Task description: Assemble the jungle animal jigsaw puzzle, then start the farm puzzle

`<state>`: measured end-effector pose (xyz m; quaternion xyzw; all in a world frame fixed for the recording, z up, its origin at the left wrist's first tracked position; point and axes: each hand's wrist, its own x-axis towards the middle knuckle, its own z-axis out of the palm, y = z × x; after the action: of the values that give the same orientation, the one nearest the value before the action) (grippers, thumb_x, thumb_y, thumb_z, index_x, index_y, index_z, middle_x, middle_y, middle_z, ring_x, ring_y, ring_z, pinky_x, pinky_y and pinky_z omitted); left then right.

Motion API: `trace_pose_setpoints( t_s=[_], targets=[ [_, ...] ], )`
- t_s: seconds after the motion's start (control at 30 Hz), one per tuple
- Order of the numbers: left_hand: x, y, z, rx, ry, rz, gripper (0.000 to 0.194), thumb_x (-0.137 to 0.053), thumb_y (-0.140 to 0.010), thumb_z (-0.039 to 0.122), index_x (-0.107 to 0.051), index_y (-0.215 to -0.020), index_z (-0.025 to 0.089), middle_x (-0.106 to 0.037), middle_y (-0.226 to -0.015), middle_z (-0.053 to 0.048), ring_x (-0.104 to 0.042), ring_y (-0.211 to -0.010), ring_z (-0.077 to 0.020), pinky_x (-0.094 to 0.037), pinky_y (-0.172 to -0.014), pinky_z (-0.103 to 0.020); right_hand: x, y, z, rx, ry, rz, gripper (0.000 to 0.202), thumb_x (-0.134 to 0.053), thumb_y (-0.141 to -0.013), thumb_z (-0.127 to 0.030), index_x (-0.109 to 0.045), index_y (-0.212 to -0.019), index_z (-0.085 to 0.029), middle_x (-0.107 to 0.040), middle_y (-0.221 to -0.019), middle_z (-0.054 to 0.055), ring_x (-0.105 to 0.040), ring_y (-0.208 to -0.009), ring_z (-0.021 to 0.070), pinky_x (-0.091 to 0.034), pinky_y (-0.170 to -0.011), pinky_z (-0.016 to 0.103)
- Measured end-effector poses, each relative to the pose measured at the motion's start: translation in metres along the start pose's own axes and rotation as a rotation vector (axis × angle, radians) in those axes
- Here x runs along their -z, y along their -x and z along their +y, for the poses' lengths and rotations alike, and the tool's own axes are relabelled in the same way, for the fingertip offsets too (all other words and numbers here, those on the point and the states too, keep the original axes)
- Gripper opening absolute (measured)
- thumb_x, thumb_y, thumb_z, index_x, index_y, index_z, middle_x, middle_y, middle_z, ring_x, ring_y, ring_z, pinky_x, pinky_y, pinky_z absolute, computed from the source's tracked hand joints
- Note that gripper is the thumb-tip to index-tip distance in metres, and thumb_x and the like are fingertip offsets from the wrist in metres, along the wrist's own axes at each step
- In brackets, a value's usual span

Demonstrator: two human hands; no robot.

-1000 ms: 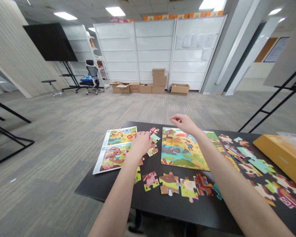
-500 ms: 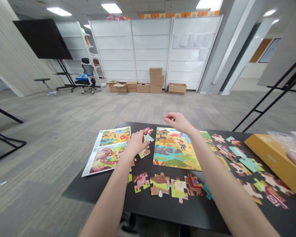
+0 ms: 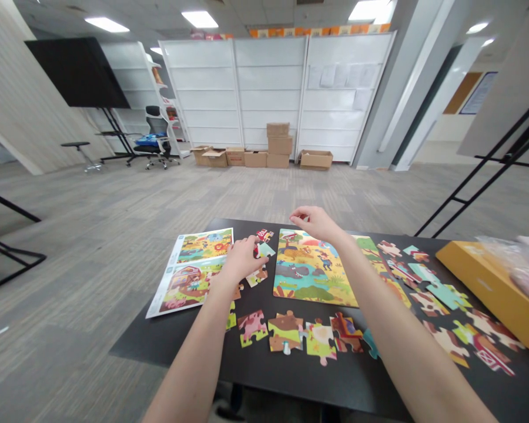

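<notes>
My left hand point(image 3: 241, 258) is low over the left side of the black table, thumb and fingers apart. It hovers by or touches some loose jigsaw pieces point(image 3: 267, 249), one pale teal and one with a red barn part; contact is hard to make out. Over the far edge of the puzzle board point(image 3: 311, 273) my right hand point(image 3: 318, 224) is raised with its fingers curled into a pinch. A small reddish bit shows inside it, too hidden to name. The board carries a finished-looking animal scene with a hippo. Beside my left hand lies a printed picture sheet point(image 3: 170, 294).
More jigsaw pieces point(image 3: 286, 332) lie in a row along the near table edge, and several others point(image 3: 427, 302) are spread at the right. A yellow box point(image 3: 489, 288) with clear plastic stands at the right end. Cardboard boxes point(image 3: 278, 144) line the far shelves.
My right hand has dropped very slightly and shifted a touch left. My left hand stays almost in place over the pieces; the view has tilted a little.
</notes>
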<state>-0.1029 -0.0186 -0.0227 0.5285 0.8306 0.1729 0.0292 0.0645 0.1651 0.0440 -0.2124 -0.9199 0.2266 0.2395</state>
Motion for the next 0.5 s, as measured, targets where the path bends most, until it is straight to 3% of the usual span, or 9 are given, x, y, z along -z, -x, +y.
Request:
trace_pose_setpoints(
  t_s=[0.27, 0.5],
  targets=[
    [0.000, 0.000, -0.002, -0.007, 0.067, 0.031, 0.066, -0.082, -0.068, 0.035, -0.059, -0.128, 0.016, -0.064, -0.111, -0.010, -0.064, -0.105, -0.0284, -0.051, -0.090, -0.037, -0.017, -0.003, -0.001, 0.035, 0.054, -0.068, 0.015, -0.061, -0.090, -0.023, -0.076, -0.088, -0.018, -0.075, -0.087, 0.005, -0.065, -0.078, 0.0165, -0.047, -0.074, 0.027],
    [0.012, 0.005, -0.002, -0.003, 0.236, 0.078, 0.025, -0.066, -0.082, 0.020, -0.071, -0.105, 0.017, -0.065, -0.099, -0.008, -0.069, -0.086, -0.0195, -0.054, -0.087, -0.033, -0.022, -0.002, -0.001, 0.043, 0.036, -0.114, 0.016, -0.060, -0.090, -0.021, -0.076, -0.088, -0.018, -0.076, -0.086, 0.006, -0.067, -0.079, 0.0175, -0.049, -0.075, 0.029]
  ],
)
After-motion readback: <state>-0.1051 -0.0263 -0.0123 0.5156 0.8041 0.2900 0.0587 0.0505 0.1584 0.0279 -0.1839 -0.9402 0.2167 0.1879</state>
